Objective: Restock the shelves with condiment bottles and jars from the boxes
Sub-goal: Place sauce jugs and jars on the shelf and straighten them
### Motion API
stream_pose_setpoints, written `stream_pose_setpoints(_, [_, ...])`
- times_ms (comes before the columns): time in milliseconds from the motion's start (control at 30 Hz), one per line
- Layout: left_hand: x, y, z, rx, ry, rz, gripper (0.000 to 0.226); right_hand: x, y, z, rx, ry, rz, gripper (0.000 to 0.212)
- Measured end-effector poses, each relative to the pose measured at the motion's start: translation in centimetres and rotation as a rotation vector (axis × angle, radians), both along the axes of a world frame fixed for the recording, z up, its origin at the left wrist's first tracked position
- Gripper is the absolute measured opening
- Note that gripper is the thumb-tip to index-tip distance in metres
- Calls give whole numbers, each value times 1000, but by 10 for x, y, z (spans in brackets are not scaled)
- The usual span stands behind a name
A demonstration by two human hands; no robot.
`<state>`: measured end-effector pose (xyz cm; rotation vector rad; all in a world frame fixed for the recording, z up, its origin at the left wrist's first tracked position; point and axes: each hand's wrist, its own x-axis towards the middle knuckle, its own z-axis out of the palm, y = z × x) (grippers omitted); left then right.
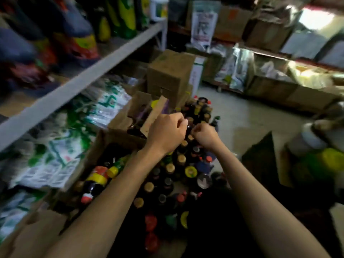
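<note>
Two hands, left, right, over bottles

The left hand and the right hand are reaching out side by side, fingers curling, above a crowd of upright condiment bottles standing on the floor. Blur is hiding whether either hand is gripping a cap. An open cardboard box of bottles is sitting just to their left, beside a grey shelf with printed bags lying beneath it.

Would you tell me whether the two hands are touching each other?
Apart: the head view shows a dark gap between the left hand and the right hand.
</note>
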<state>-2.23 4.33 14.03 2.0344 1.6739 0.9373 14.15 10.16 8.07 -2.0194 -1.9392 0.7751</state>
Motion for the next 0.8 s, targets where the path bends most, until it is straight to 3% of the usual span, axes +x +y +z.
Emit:
stream_pose_setpoints(67, [24,1,-36,-114,-18,-103,30,48,-11,-54,-156,-170,5,24])
stream_pose_setpoints(200, [32,-16,-105,-302,-16,-172,32,97,-38,-140,-469,-282,36,40])
stream_pose_setpoints(300, [22,-28,-131,-360,51,-160,35,107,-42,-167,-433,-356,-44,44])
stream_pose_setpoints(400, [22,-25,-130,-282,19,-155,35,99,-48,-182,-353,-445,-4,40])
stream_pose_setpoints(533, [24,-19,-129,-274,10,-128,30,76,-59,-198,-595,-226,127,36])
stream_pose_setpoints(633, [29,-21,-134,-295,101,-170,29,67,-61,-205,-782,-268,332,44])
stream_pose_setpoints(800, [33,-27,-146,-292,271,-263,24,62,-69,-210,-591,-418,366,43])
